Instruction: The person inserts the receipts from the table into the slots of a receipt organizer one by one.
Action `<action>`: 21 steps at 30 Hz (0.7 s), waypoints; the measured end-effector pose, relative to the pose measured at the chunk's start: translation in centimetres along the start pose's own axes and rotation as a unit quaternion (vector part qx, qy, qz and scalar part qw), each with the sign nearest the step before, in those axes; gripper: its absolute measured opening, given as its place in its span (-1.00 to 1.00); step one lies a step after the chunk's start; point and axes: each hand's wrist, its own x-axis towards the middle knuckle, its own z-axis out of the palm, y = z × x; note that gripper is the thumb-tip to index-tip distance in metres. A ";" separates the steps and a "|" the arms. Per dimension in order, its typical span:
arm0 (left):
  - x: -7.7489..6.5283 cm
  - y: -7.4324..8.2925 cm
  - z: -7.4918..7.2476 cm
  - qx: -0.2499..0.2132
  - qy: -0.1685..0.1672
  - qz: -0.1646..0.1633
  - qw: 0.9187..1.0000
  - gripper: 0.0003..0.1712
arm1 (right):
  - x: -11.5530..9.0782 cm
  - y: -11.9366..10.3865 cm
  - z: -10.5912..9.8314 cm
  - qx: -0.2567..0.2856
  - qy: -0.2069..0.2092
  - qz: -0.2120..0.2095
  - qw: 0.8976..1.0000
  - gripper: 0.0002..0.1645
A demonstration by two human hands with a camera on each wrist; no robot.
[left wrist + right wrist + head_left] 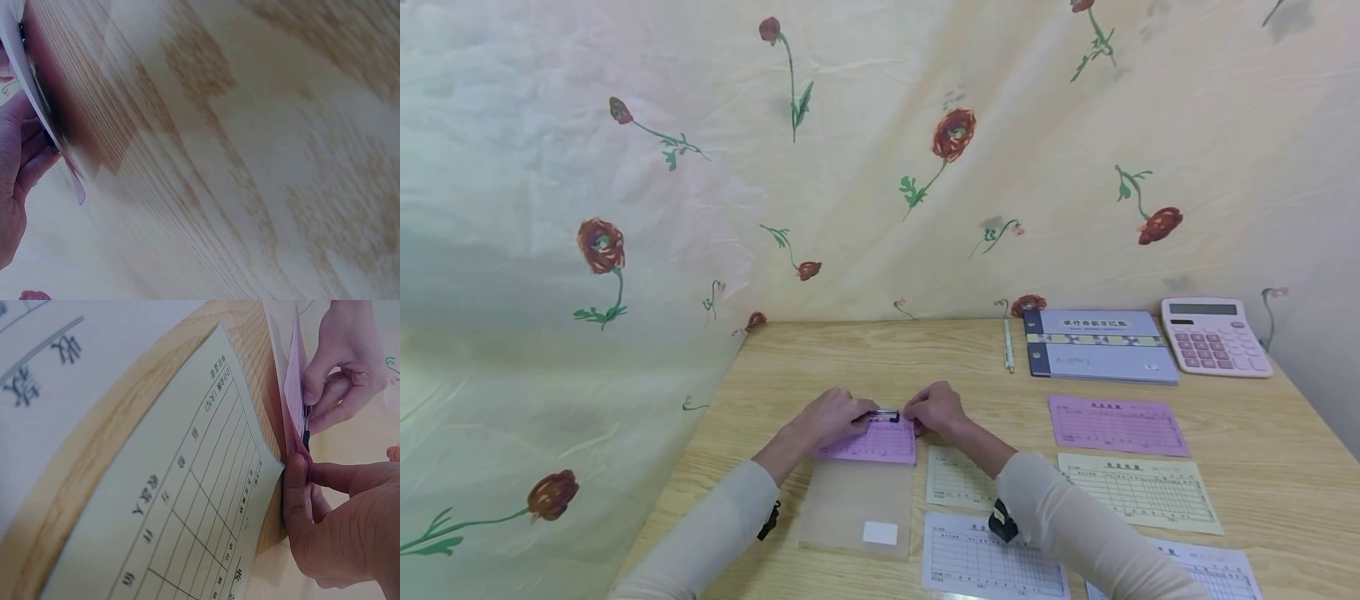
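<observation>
A translucent clipboard (853, 504) with a white label at its lower edge lies in front of me, its top edge lifted. At that top edge is a metal-and-black clip (891, 415). Across the upper part lies a pink printed form (880, 443). My left hand (835, 419) pinches the clip, thumb on top; its fingers reach under the board in the left wrist view. Between thumb and forefinger, my right hand (937, 410) pinches the top right corner of the pink form, clearly seen in the right wrist view, close beside the clip (307, 439).
Right of the clipboard lie a pale green form (958, 479) and a white form (977, 558). Further right are a pink form (1118, 427), another pale green form (1138, 492) and another white form (1213, 571). Behind them are a pen (1008, 346), blue account book (1105, 362) and calculator (1213, 337).
</observation>
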 end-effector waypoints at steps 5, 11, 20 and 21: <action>0.0 0.0 0.1 0.001 0.003 0.002 1.000 -0.74 | -0.1 -0.1 -0.2 -0.002 -0.003 0.001 1.000 -0.86; 0.0 0.0 0.1 0.000 0.002 0.002 1.000 -0.73 | 0.0 0.0 0.0 -0.005 -0.002 0.002 1.000 -0.86; -0.1 0.0 0.2 0.008 -0.001 0.001 1.000 -0.74 | 0.1 0.0 0.1 -0.008 0.007 0.002 1.000 -0.85; -0.1 0.0 0.1 0.010 0.000 0.003 1.000 -0.75 | 0.1 0.0 0.1 -0.010 0.008 0.002 1.000 -0.85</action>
